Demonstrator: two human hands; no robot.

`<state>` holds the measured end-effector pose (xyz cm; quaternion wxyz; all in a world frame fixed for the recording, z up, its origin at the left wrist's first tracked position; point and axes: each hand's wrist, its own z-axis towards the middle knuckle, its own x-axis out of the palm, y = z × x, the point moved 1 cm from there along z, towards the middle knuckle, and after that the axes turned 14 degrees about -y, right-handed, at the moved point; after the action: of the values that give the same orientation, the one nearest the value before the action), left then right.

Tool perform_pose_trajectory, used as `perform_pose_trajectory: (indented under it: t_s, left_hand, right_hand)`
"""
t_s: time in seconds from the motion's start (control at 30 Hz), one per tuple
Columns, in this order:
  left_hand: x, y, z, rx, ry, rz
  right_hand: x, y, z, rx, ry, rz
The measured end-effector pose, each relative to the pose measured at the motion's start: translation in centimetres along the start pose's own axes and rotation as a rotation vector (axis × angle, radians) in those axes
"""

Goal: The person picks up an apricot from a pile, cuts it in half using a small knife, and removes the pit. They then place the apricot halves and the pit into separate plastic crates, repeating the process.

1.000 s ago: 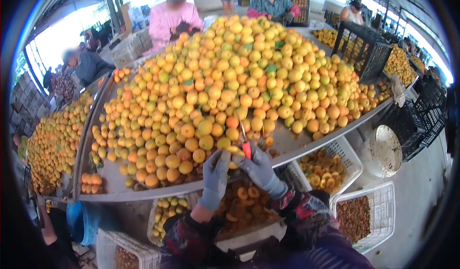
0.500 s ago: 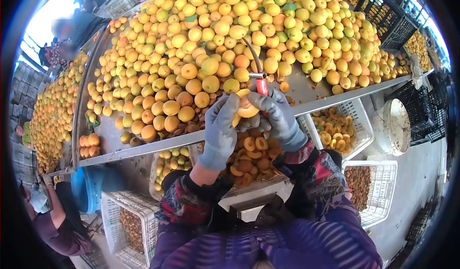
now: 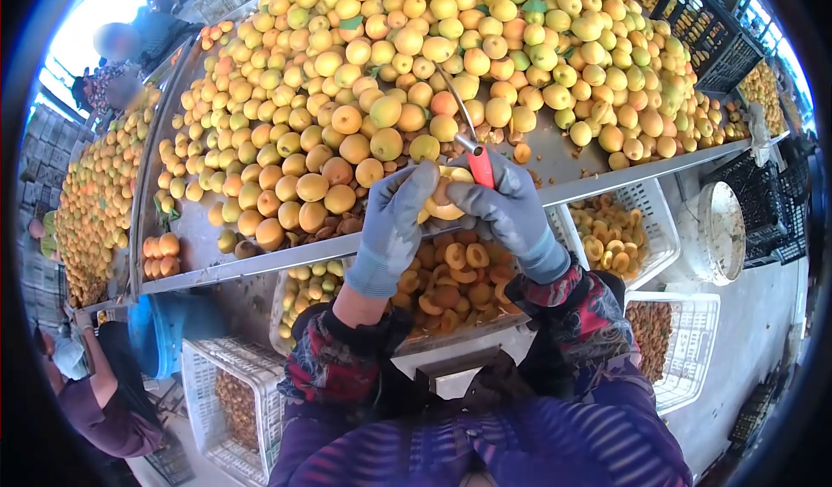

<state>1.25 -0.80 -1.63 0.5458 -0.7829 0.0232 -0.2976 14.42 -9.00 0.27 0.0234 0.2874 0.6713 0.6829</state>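
Observation:
My left hand (image 3: 392, 214), in a grey-blue glove, is closed around an apricot (image 3: 443, 205) that looks cut or split open. The thumb of my right hand (image 3: 513, 212), gloved alike, presses on the fruit's other side. Held in that same right hand is a red-handled knife (image 3: 481, 168), its thin, slightly curved metal part pointing up and away from me. Both hands are just over the metal table's front edge (image 3: 329, 249). Beneath them, a container of apricot halves (image 3: 464, 266) sits close to my lap. Fingers and fruit hide the inside of the grip.
Whole apricots (image 3: 364, 71) are heaped across the table. Below its edge are a crate of halves (image 3: 646, 266), a white bucket (image 3: 718, 227), a blue bin (image 3: 160, 340), and crates of pits (image 3: 217, 418). Another person's arm (image 3: 100, 361) is at the lower left.
The apricot has turned between my fingers, and its split shows more. The knife's red handle has tilted and shifted slightly right. My view has moved a little.

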Motion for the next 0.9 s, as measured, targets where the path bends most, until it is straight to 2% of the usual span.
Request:
perform_pose_trajectory:
  t_s: [0.13, 0.23, 0.37, 0.43, 0.47, 0.53, 0.57, 0.63, 0.67, 0.73, 0.77, 0.83, 0.87, 0.9]
  left_hand:
    - [0.0, 0.8, 0.1, -0.059, 0.015, -0.153]
    - [-0.7, 0.6, -0.1, -0.074, 0.098, -0.047]
    - [-0.4, 1.5, 0.7, -0.17, 0.017, -0.187]
    - [-0.3, 0.7, 0.3, -0.152, 0.065, -0.127]
    - [-0.3, 0.5, 0.3, -0.151, 0.066, -0.132]
    - [-0.5, 0.3, 0.4, -0.199, 0.08, -0.077]
    - [-0.5, 0.3, 0.5, -0.199, 0.077, -0.076]
    - [-0.7, 0.2, 0.7, -0.204, 0.047, -0.109]
    - [-0.5, 0.1, 0.3, -0.203, 0.043, -0.11]
    - [0.2, -0.5, -0.7, -0.028, -0.032, -0.069]
    - [0.1, -0.4, -0.4, -0.027, -0.032, -0.071]
    - [-0.5, 0.0, 0.3, -0.275, -0.048, -0.276]
    - [-0.8, 0.0, 0.4, -0.273, -0.047, -0.276]
    - [-1.1, -0.1, 0.4, -0.123, -0.056, -0.168]
  right_hand:
    - [0.1, -0.2, -0.3, 0.066, 0.009, 0.125]
    - [-0.8, -0.8, 0.1, 0.065, 0.014, 0.054]
    - [-0.1, -0.9, 0.2, 0.076, -0.016, 0.128]
    - [-0.1, -0.8, 0.3, -0.227, -0.071, -0.141]
    - [-0.3, -0.9, 0.4, -0.228, -0.069, -0.146]
    - [-0.7, -1.2, 0.5, -0.545, -0.165, -0.596]
    - [-0.5, -1.2, 0.5, -0.544, -0.163, -0.595]
    - [-0.2, -1.3, 0.6, -0.746, -0.215, -0.798]
    - [-0.1, -1.4, 0.6, -0.745, -0.211, -0.797]
    - [-0.2, -2.2, 0.7, -0.54, -0.231, -0.633]
    - [-0.3, -2.4, 0.8, -0.541, -0.23, -0.634]
    - [-0.4, -2.4, 0.9, -0.668, -0.232, -0.733]
    - [-0.3, -2.2, 0.9, -0.669, -0.232, -0.733]
    - [-0.2, -2.0, 0.8, -0.642, -0.184, -0.649]
